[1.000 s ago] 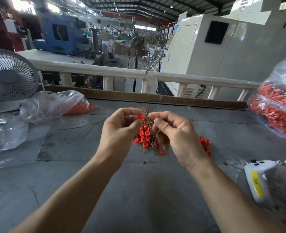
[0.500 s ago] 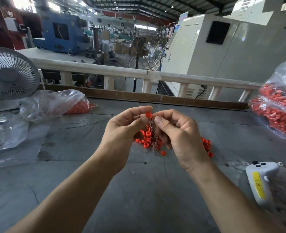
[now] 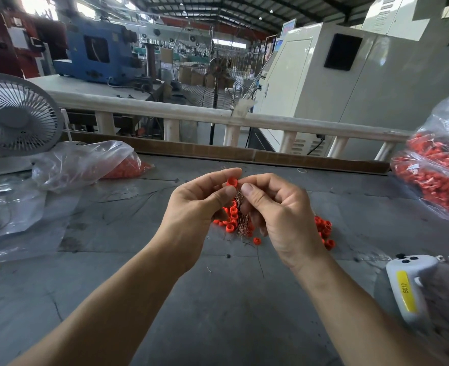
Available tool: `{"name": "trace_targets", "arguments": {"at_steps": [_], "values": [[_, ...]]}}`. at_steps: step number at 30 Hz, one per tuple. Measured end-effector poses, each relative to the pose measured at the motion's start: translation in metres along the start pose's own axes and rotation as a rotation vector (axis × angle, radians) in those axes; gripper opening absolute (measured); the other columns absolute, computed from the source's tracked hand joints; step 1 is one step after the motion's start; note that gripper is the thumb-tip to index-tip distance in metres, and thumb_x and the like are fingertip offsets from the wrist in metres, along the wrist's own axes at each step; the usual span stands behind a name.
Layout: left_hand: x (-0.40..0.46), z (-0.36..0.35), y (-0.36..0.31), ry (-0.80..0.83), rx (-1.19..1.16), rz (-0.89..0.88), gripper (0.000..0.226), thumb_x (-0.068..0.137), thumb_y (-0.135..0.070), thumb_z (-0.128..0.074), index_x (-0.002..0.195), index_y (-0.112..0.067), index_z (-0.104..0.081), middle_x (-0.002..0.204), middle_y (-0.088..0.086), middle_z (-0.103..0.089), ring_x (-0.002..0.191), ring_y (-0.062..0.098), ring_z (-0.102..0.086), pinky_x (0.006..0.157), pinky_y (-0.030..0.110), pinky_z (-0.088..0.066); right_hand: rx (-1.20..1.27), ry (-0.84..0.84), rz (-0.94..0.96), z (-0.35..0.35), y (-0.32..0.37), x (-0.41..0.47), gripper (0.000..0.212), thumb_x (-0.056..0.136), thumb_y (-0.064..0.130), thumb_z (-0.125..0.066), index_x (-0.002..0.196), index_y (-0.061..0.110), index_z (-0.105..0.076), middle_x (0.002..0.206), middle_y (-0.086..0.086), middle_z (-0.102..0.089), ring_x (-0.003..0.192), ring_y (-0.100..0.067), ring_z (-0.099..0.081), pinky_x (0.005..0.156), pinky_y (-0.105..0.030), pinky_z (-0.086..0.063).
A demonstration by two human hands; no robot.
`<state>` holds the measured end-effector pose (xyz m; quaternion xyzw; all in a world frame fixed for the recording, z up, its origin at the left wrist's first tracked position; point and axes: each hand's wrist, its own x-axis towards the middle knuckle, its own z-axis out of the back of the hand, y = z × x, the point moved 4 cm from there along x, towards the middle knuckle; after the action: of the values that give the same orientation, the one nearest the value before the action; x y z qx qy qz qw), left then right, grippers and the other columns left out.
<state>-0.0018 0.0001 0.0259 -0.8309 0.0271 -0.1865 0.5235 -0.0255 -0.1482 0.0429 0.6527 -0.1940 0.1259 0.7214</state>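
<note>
— Red cap (image 3: 232,182), mid-frame: who has it?
— I see my left hand (image 3: 191,210) pinching it, thumb and forefinger closed, above the table (image 3: 218,313). Right hand (image 3: 279,215) pinches the copper wire bundle (image 3: 240,204) just beside it. Loose caps (image 3: 323,228) lie on the table beyond; bagged caps (image 3: 440,180) far right, fan (image 3: 14,117) upper left.

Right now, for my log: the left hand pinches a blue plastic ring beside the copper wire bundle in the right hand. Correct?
No: the head view shows a red ring, not blue. The left hand pinches it beside the copper wire bundle in the right hand.
</note>
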Motion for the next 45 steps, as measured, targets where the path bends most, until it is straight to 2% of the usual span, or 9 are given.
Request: {"name": "trace_targets", "arguments": {"at_steps": [3,6,10,15,20,24,35,41,45], "values": [[-0.0005,-0.0016,0.0012,0.021,0.029,0.005,0.031,0.087,-0.013,-0.066,0.116,-0.015,-0.076,0.103,0.011,-0.078,0.079,0.013,-0.069,0.067,0.022,-0.055,0.002,-0.006,0.007,0.0016,-0.0007,0.0006,0.015,0.099,0.011,-0.065,0.091,0.019,-0.076,0.065,-0.002,-0.067,0.051,-0.007,-0.054,0.045,-0.015,-0.039],[-0.0002,-0.0007,0.0018,0.024,0.068,0.015,0.034,0.089,-0.016,-0.064,0.122,-0.017,-0.074,0.114,0.016,-0.075,0.089,0.021,-0.065,0.078,0.031,-0.053,-0.01,0.007,0.02,0.0022,-0.0009,0.0008,0.014,0.1,0.012,-0.065,0.093,0.019,-0.076,0.066,-0.001,-0.068,0.052,-0.005,-0.056,0.046,-0.014,-0.04],[-0.0003,0.0,0.0,0.011,0.1,-0.013,0.029,0.093,-0.012,-0.063,0.119,-0.017,-0.074,0.1,0.006,-0.077,0.076,0.01,-0.064,0.067,0.023,-0.052,-0.037,0.013,0.037,0.002,-0.0008,0.0007,0.013,0.099,0.012,-0.066,0.093,0.019,-0.076,0.066,0.0,-0.068,0.053,-0.003,-0.058,0.049,-0.012,-0.042],[0.0008,0.005,-0.0006,-0.081,0.106,-0.063,0.018,0.092,-0.009,-0.068,0.109,-0.012,-0.073,0.088,0.004,-0.074,0.074,0.016,-0.066,0.066,0.032,-0.055,-0.042,0.005,0.027,0.001,-0.0009,0.0009,0.012,0.099,0.011,-0.067,0.094,0.017,-0.076,0.065,0.0,-0.067,0.052,-0.003,-0.057,0.048,-0.013,-0.042],[0.0002,0.0038,-0.002,-0.071,0.149,-0.083,0.018,0.093,-0.003,-0.067,0.108,-0.011,-0.073,0.09,0.005,-0.076,0.073,0.017,-0.069,0.064,0.031,-0.059,-0.058,-0.008,0.008,0.0014,-0.0026,0.0005,0.012,0.098,0.013,-0.068,0.092,0.018,-0.076,0.065,0.0,-0.067,0.051,-0.006,-0.055,0.047,-0.015,-0.041],[0.0001,0.0038,-0.0022,-0.079,0.169,-0.111,0.017,0.092,-0.002,-0.068,0.106,-0.011,-0.073,0.087,0.004,-0.076,0.071,0.014,-0.07,0.06,0.024,-0.056,-0.072,-0.015,0.0,0.001,-0.0044,0.0008,0.011,0.098,0.016,-0.069,0.092,0.02,-0.077,0.066,0.0,-0.068,0.053,-0.005,-0.056,0.049,-0.015,-0.042],[-0.0002,0.0045,-0.0015,-0.095,0.206,-0.117,0.019,0.095,-0.002,-0.065,0.108,-0.011,-0.075,0.082,-0.003,-0.076,0.069,0.005,-0.068,0.06,0.016,-0.051,-0.211,-0.029,0.079,0.0022,0.001,-0.0011,0.01,0.097,0.015,-0.071,0.091,0.021,-0.077,0.065,0.008,-0.069,0.06,-0.002,-0.062,0.06,-0.017,-0.049],[-0.0008,0.0039,-0.002,-0.108,0.213,-0.092,0.02,0.096,-0.004,-0.064,0.108,-0.013,-0.077,0.084,-0.001,-0.077,0.07,0.006,-0.068,0.063,0.018,-0.054,-0.218,-0.061,0.066,0.0041,-0.0005,0.0008,0.007,0.096,0.016,-0.073,0.092,0.02,-0.078,0.077,0.002,-0.076,0.074,-0.016,-0.073,0.07,-0.032,-0.061],[-0.0013,0.0041,-0.0015,-0.11,0.157,-0.051,0.019,0.097,-0.01,-0.063,0.107,-0.014,-0.079,0.088,0.005,-0.078,0.07,0.009,-0.069,0.063,0.021,-0.055,-0.203,-0.078,0.069,0.0063,-0.0016,0.0021,0.01,0.095,0.016,-0.073,0.089,0.022,-0.077,0.076,0.003,-0.076,0.07,-0.011,-0.071,0.066,-0.023,-0.057]]}}
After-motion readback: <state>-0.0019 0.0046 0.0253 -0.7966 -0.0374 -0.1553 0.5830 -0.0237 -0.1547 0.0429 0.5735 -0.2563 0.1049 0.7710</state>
